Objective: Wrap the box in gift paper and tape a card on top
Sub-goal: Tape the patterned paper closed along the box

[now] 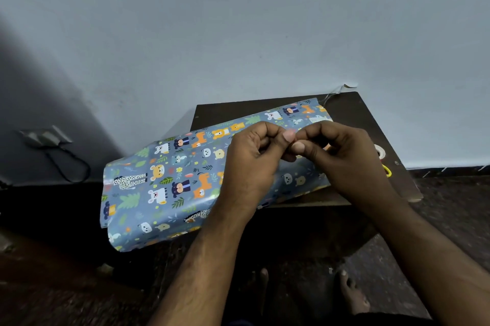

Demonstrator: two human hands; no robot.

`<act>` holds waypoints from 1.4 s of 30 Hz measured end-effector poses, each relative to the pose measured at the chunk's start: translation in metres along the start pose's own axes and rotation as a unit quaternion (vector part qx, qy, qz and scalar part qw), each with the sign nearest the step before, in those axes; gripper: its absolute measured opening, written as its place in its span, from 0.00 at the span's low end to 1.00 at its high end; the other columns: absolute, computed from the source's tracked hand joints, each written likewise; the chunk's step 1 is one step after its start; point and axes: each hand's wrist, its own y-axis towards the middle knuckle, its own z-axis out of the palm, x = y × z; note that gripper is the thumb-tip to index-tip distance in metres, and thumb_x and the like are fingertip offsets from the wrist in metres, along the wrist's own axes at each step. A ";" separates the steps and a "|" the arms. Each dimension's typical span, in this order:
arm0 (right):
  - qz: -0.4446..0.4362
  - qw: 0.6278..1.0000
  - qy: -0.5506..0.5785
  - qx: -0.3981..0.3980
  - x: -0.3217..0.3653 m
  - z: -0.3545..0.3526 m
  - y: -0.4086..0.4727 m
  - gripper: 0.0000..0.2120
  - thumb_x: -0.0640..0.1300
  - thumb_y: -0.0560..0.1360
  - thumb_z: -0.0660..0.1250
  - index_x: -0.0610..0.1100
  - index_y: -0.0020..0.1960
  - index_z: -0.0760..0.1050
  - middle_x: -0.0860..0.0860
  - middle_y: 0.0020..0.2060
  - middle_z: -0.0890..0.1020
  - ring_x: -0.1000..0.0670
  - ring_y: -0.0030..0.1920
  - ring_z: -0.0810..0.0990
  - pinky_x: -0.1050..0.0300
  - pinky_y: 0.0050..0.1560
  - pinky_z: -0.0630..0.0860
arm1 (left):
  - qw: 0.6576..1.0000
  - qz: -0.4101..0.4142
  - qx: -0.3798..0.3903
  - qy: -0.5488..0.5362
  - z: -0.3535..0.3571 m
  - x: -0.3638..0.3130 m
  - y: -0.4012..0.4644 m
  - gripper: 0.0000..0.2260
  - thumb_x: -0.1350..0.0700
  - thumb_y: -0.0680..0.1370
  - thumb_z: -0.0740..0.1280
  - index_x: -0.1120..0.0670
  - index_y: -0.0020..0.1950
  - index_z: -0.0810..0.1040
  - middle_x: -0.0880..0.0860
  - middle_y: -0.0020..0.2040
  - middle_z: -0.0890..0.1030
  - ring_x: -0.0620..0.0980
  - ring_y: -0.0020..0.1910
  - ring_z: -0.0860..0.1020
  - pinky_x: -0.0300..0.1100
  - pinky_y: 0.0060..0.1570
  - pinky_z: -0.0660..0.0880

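Note:
Blue gift paper (169, 179) printed with cartoon animals lies draped over a small dark table (355, 113), its left part hanging past the table's edge. The box is hidden under the paper. My left hand (252, 161) and my right hand (342, 156) meet above the paper's middle, thumbs and fingertips pinched together on something small and thin that I cannot make out, perhaps a piece of tape. A roll of tape (379, 152) lies on the table just right of my right hand. No card is visible.
A strip of clear tape (342, 91) sticks up from the table's far right corner. Something yellow (387, 170) lies near the tape roll. A wall socket with a black cable (66, 164) is at the left. My bare feet (352, 296) rest on the dark floor below.

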 end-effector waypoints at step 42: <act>-0.063 0.888 -0.456 0.005 -0.015 0.048 0.063 0.04 0.40 0.78 0.67 0.41 0.46 0.80 0.46 0.44 0.76 0.41 0.38 0.77 0.49 0.31 0.75 | 0.892 0.034 -0.068 0.445 -0.011 0.023 0.020 0.24 0.53 0.80 0.67 0.47 0.76 0.69 0.49 0.69 0.76 0.54 0.72 0.69 0.55 0.75 0.61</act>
